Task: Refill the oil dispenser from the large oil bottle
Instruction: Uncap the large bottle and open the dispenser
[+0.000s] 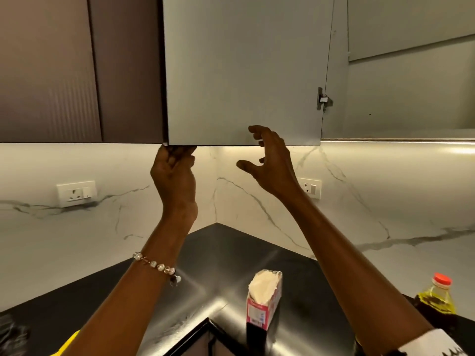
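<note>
A grey cabinet door (244,73) hangs above the corner of the counter, swung partly out on its hinge (323,99). My left hand (174,173) grips the door's bottom left corner from below, fingers curled over its lower edge. My right hand (270,160) is raised beside the door's bottom edge, fingers spread and loosely bent, holding nothing. The large oil bottle (437,301), with yellow oil and a red cap, stands on the black counter (221,255) at the lower right, partly behind my right forearm. No oil dispenser is in view.
An opened pink and white carton (264,296) stands on the counter near the front corner. Wall sockets (76,193) sit on the marble backsplash on both sides. Dark brown cabinets (77,68) are to the left, an open cabinet interior (411,86) to the right.
</note>
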`<state>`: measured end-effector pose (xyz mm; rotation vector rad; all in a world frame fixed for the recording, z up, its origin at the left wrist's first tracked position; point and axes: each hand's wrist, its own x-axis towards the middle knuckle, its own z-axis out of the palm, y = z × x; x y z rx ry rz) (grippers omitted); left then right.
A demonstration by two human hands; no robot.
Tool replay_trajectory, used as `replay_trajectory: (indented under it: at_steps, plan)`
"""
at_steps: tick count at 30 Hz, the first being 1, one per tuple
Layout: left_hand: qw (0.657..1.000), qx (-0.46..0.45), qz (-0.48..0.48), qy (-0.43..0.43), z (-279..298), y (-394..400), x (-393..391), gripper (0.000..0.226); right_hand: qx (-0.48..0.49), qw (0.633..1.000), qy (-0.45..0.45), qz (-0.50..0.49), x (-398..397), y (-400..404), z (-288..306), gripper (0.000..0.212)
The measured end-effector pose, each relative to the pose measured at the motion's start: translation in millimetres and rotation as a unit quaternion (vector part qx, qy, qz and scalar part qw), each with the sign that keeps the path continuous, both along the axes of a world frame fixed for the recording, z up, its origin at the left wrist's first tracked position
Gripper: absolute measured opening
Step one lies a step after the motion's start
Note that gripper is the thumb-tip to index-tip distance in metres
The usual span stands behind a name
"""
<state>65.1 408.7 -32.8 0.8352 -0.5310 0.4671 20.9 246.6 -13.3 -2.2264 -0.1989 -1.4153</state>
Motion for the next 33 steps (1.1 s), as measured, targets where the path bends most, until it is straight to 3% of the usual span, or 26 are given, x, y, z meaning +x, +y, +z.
replay_trajectory:
  at_steps: [6,9,12,16,19,25,31,33]
  plan:
    - [0.999,0.025,0.023,-0.034,-8,5,-26,0.027,-0.037,0.997,-0.005,-0.064,-10,21,-7,0.082]
    - [0.994,0.058,0.042,-0.085,-9,1,-47,0.025,-0.027,0.994,-0.064,-0.081,-31,22,-10,0.081]
    - [0.978,0.106,0.046,-0.174,-7,-13,-75,0.026,0.004,0.982,-0.171,-0.085,-59,13,-8,0.069]
    - [0.925,0.170,0.036,-0.338,0,-52,-104,0.028,0.017,0.954,-0.273,-0.123,-108,-8,-2,0.057]
    - [0.894,0.185,0.033,-0.407,6,-94,-115,0.029,0.077,0.937,-0.311,-0.136,-144,-31,-1,0.054]
    - [0.877,0.268,0.016,-0.398,14,-189,-127,0.050,0.223,0.912,-0.323,-0.117,-204,-90,-1,0.045]
    - [0.833,0.367,0.040,-0.411,11,-278,-129,0.064,0.309,0.872,-0.353,-0.141,-232,-172,-3,0.093]
    - [0.828,0.375,0.045,-0.414,9,-301,-130,0.066,0.317,0.866,-0.350,-0.162,-238,-198,-1,0.099]
